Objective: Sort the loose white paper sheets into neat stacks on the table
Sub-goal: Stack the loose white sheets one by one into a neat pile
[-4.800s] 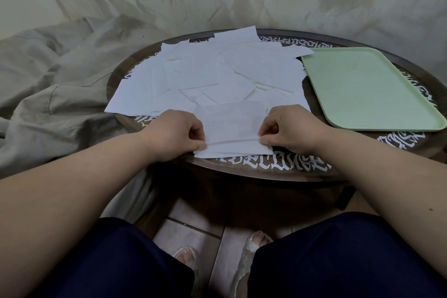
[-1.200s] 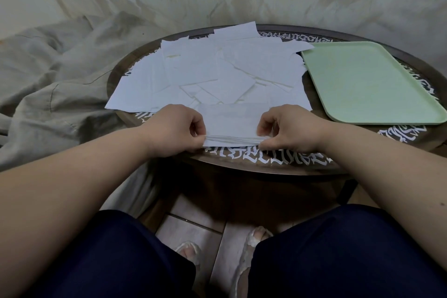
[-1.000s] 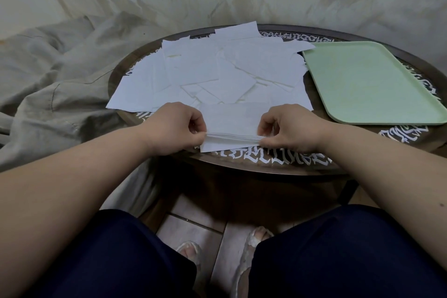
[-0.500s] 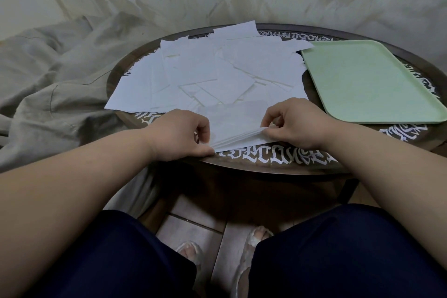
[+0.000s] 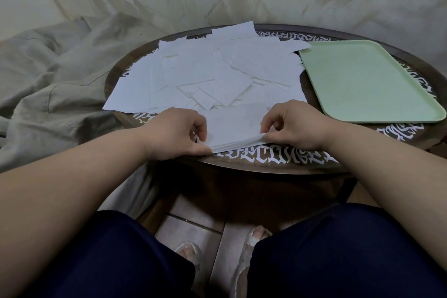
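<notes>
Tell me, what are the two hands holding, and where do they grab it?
A small stack of white paper sheets. The left hand holds its left end, the right hand pinches its right end.

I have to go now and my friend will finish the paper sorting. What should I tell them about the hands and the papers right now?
Left hand: pinching the left end of the small stack at the table's near edge.
Right hand: pinching the stack's right end, which looks lifted a little.
Done: one small stack gathered, its edges fairly even.
Left: the loose sheets lie overlapping across the middle and back of the table, unsorted.
The green tray sits at the right with nothing on it.
</notes>
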Motion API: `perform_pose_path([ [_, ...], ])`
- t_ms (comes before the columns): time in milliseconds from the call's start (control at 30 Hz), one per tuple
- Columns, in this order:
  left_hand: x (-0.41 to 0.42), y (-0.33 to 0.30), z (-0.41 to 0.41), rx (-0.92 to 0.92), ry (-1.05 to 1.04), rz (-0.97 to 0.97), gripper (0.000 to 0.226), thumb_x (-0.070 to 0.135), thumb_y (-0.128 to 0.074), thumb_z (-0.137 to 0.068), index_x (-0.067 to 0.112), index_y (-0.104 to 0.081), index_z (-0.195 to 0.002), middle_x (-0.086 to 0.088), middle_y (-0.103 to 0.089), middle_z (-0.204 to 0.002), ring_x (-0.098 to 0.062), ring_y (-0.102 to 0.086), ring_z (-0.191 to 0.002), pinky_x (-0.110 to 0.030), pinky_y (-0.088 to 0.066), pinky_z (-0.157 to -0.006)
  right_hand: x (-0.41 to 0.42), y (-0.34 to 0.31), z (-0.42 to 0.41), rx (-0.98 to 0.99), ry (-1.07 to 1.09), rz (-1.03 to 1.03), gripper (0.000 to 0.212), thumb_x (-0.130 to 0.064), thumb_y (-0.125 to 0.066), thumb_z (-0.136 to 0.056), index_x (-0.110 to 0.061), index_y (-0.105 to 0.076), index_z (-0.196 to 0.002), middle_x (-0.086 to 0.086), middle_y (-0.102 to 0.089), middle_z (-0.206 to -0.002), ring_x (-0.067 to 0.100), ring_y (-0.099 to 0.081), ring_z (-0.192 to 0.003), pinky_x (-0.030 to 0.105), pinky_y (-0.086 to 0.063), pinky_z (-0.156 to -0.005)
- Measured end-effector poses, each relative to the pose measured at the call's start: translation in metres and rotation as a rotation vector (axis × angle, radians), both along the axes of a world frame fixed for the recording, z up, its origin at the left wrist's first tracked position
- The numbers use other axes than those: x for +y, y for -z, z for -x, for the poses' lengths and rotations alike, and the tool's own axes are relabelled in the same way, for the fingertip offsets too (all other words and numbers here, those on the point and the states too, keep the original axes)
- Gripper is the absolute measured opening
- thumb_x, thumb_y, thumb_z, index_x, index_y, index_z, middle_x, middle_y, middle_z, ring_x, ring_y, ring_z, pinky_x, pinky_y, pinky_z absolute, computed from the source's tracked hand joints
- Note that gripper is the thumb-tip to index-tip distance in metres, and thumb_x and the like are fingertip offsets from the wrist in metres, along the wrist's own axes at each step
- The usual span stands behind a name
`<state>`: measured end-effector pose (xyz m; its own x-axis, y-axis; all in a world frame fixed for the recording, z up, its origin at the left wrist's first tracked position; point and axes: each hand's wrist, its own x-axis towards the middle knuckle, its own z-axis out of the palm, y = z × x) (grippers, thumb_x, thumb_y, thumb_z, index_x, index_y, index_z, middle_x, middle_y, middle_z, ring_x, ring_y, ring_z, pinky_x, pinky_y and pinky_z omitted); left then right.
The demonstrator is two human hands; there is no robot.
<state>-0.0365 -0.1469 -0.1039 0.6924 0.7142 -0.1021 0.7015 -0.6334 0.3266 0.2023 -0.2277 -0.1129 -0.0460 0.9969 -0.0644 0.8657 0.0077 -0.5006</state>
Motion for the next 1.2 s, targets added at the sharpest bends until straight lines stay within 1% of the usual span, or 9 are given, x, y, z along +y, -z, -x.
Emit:
perform_pose_path([
  [133,0.0,0.003,-0.003,0.06,0.052,0.058,0.02,0.039,-0.07,-0.08,0.032,-0.058,-0.065,0.011,-0.062,-0.083,-0.005,-0.058,-0.077,-0.023,-0.043,-0.073,-0.001,-0.001,0.003,-0.037,-0.046,0.043,0.004,-0.026,-0.072,-0.077,-0.028,-0.068,-0.077,-0.003,-0.059,-0.101,0.001,-0.05,-0.068,0.027,-0.046,-0.074],
  [300,0.002,0.004,-0.003,0.076,0.061,0.045,0.023,0.03,-0.065,-0.085,0.033,-0.057,-0.063,0.008,-0.066,-0.087,-0.005,-0.057,-0.075,-0.024,-0.044,-0.075,-0.001,-0.001,0.002,-0.032,-0.01,0.015,0.003,-0.028,-0.068,-0.08,-0.029,-0.07,-0.078,-0.007,-0.055,-0.104,0.003,-0.053,-0.073,0.027,-0.047,-0.079],
  [433,0.009,0.009,0.002,-0.065,-0.016,0.0,0.007,0.025,-0.071,-0.08,0.029,-0.067,-0.083,0.012,-0.057,-0.097,-0.002,-0.06,-0.078,-0.03,-0.047,-0.085,0.0,0.0,0.004,-0.05,0.009,0.014,0.008,-0.021,-0.065,-0.082,-0.024,-0.071,-0.086,-0.005,-0.059,-0.1,0.002,-0.053,-0.074,0.022,-0.044,-0.075],
  [567,0.012,0.009,0.005,0.031,-0.008,0.004,0.03,0.034,-0.073,-0.077,0.036,-0.065,-0.107,0.016,-0.05,-0.116,-0.003,-0.055,-0.09,-0.021,-0.039,-0.085,0.0,0.0,0.008,-0.035,-0.018,0.048,0.01,-0.021,-0.067,-0.081,-0.024,-0.071,-0.09,-0.011,-0.057,-0.087,-0.004,-0.051,-0.073,0.014,-0.041,-0.067],
  [733,0.01,0.004,0.005,0.093,0.006,0.008,0.04,0.044,-0.074,-0.076,0.038,-0.063,-0.113,0.014,-0.046,-0.129,-0.007,-0.05,-0.109,-0.023,-0.037,-0.094,-0.001,-0.002,0.009,-0.05,-0.058,0.097,0.029,-0.034,-0.077,-0.073,-0.027,-0.066,-0.099,-0.008,-0.049,-0.1,0.006,-0.05,-0.082,0.017,-0.038,-0.069],
  [833,0.012,0.004,0.004,0.118,0.002,-0.077,0.041,0.045,-0.073,-0.076,0.036,-0.063,-0.115,0.013,-0.046,-0.129,-0.008,-0.049,-0.111,-0.023,-0.037,-0.088,0.0,-0.001,0.013,-0.123,-0.081,0.096,0.029,-0.03,-0.075,-0.076,-0.026,-0.065,-0.102,-0.005,-0.047,-0.105,0.01,-0.05,-0.085,0.022,-0.039,-0.073],
  [933,0.013,0.005,0.005,0.124,-0.005,-0.141,0.036,0.043,-0.072,-0.078,0.033,-0.063,-0.112,0.013,-0.049,-0.124,-0.008,-0.05,-0.106,-0.023,-0.037,-0.083,0.0,0.001,0.016,-0.139,-0.062,0.057,0.019,-0.027,-0.072,-0.078,-0.025,-0.065,-0.096,-0.002,-0.052,-0.107,0.012,-0.053,-0.085,0.024,-0.041,-0.075],
  [1067,0.011,0.007,0.008,0.083,0.026,-0.014,0.015,0.041,-0.07,-0.08,0.035,-0.066,-0.092,0.015,-0.054,-0.105,-0.003,-0.053,-0.086,-0.023,-0.04,-0.081,0.0,0.002,0.011,-0.161,-0.025,0.032,0.012,-0.029,-0.069,-0.08,-0.024,-0.067,-0.09,-0.001,-0.055,-0.106,0.012,-0.052,-0.082,0.023,-0.038,-0.072],
  [1200,0.011,0.007,0.007,0.005,0.017,0.007,0.009,0.033,-0.065,-0.084,0.036,-0.064,-0.076,0.015,-0.058,-0.104,-0.006,-0.058,-0.091,-0.03,-0.044,-0.088,0.001,0.002,0.008,-0.088,0.018,-0.023,0.011,-0.039,-0.069,-0.078,-0.029,-0.066,-0.082,-0.008,-0.053,-0.095,0.007,-0.051,-0.077,0.021,-0.037,-0.066],
])
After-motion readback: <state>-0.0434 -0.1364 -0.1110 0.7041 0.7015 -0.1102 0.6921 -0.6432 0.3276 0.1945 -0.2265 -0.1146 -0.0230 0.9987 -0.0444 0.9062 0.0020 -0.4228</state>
